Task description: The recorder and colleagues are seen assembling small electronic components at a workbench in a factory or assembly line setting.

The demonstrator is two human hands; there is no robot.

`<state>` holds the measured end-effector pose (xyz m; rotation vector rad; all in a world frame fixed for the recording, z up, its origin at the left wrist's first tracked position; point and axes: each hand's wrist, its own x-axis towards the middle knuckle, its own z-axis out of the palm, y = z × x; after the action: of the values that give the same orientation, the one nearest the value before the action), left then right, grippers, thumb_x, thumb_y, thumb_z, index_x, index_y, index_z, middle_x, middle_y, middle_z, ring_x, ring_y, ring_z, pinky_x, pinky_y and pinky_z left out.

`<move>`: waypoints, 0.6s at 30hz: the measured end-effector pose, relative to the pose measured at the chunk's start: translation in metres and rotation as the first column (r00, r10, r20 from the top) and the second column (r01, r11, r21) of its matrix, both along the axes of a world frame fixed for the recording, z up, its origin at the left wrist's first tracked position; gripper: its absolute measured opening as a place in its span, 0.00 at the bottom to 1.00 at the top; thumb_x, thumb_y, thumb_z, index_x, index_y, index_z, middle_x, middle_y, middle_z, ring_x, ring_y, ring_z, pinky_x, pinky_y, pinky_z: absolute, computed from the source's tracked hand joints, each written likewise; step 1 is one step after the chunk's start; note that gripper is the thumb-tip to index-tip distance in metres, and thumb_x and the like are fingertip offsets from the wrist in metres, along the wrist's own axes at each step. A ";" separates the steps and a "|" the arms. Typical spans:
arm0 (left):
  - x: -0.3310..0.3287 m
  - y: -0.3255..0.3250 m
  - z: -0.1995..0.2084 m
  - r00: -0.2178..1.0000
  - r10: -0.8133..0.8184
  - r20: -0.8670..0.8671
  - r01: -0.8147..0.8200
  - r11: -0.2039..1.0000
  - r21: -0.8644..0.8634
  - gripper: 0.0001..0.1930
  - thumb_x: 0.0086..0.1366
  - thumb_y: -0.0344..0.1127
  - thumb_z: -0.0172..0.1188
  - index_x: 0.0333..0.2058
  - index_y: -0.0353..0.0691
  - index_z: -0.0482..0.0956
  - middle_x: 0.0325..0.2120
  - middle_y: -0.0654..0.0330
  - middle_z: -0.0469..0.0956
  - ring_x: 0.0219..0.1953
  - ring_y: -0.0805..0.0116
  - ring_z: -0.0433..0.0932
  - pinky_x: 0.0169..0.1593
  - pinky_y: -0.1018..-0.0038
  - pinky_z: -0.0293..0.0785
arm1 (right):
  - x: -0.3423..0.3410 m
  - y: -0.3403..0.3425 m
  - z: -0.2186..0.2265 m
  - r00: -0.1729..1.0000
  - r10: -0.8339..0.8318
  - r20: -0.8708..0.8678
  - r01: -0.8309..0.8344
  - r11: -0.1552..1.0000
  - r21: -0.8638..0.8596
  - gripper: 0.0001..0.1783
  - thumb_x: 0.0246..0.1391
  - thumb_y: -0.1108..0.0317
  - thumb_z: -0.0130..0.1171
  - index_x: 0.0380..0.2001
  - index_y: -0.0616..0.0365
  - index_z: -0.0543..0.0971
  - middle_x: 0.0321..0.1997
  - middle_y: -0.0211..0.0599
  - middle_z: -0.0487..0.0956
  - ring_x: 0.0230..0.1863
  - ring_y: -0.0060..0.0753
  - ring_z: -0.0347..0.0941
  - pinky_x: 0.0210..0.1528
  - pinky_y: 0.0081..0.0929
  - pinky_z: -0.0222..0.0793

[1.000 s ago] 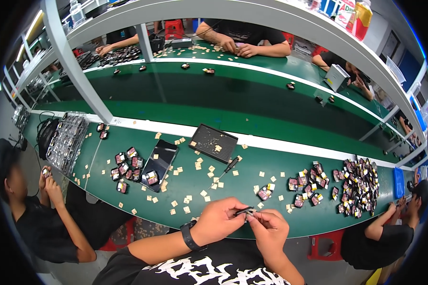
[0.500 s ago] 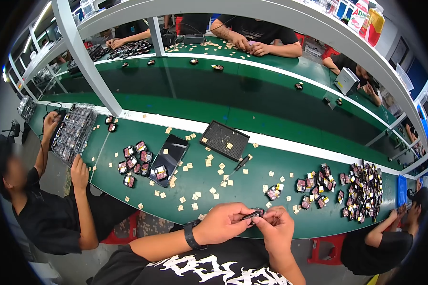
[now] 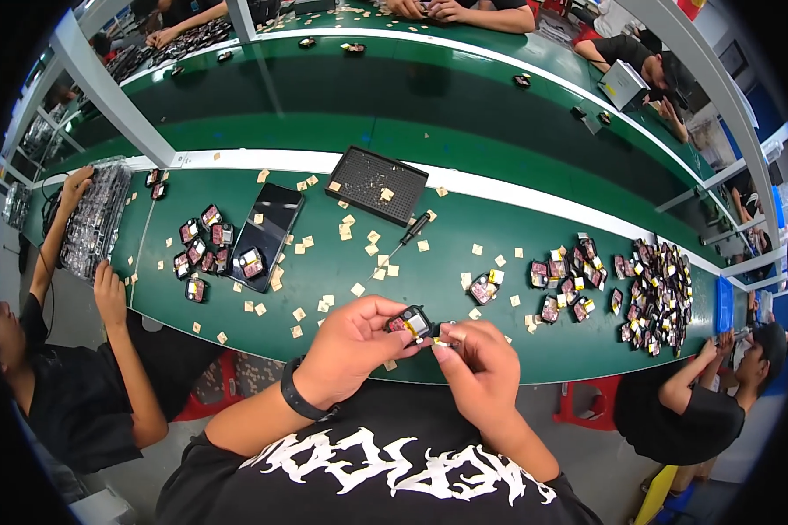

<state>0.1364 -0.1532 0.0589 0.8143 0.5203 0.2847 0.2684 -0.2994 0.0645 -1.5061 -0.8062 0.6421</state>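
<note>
Close to the bench's near edge, my left hand [image 3: 346, 346] is closed on a small black electronic device [image 3: 410, 320]. The device is tilted so its inside shows, with a pinkish board, a silvery part and a yellow strip. Beside it, my right hand [image 3: 481, 367] pinches a small pale piece [image 3: 441, 339] between thumb and fingers. I cannot make out what that piece is, or whether it is joined to the device. Nearest on the bench is a similar device [image 3: 483, 287] with a white and yellow part, lying just beyond my right hand.
A large pile of devices [image 3: 657, 297] covers the right end, with a looser group [image 3: 569, 276] beside it. To the left are another cluster [image 3: 197, 254], a black phone-like slab [image 3: 265, 232], a black tray [image 3: 381, 184] and a screwdriver [image 3: 414, 229]. Pale square bits are scattered about. Co-workers sit on both sides.
My left hand has turned the device so its inner side faces up. My right fingers have drawn slightly away from it, showing the pale piece. The whole view has tipped downward.
</note>
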 end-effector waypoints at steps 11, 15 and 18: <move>-0.008 -0.011 -0.002 0.995 0.018 0.095 -0.031 0.990 0.141 0.16 0.65 0.18 0.55 0.51 0.27 0.71 0.44 0.56 0.78 0.45 0.74 0.79 0.50 0.78 0.77 | -0.013 0.008 -0.013 0.696 0.001 0.719 -0.040 0.999 0.037 0.28 0.42 0.81 0.62 0.52 0.58 0.79 0.32 0.35 0.75 0.23 0.32 0.72 0.29 0.28 0.73; -0.007 -0.005 -0.016 0.999 0.025 0.024 -0.030 0.980 0.198 0.17 0.63 0.16 0.56 0.52 0.26 0.72 0.44 0.53 0.79 0.45 0.71 0.80 0.49 0.75 0.78 | -0.010 0.012 -0.006 0.825 0.122 0.552 -0.106 0.992 -0.061 0.24 0.46 0.79 0.63 0.51 0.58 0.80 0.28 0.34 0.75 0.22 0.28 0.71 0.25 0.26 0.69; -0.017 0.004 -0.022 0.996 0.084 -0.044 -0.069 0.960 0.271 0.17 0.63 0.16 0.57 0.52 0.26 0.73 0.44 0.53 0.79 0.44 0.71 0.80 0.48 0.76 0.78 | 0.000 0.013 -0.007 0.935 0.240 0.261 -0.196 0.963 -0.182 0.21 0.49 0.76 0.65 0.49 0.57 0.80 0.28 0.32 0.75 0.22 0.22 0.68 0.23 0.20 0.64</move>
<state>0.1193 -0.1490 0.0366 1.0704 0.5726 0.4114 0.2680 -0.2861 0.0573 -1.6862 -1.1785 0.6743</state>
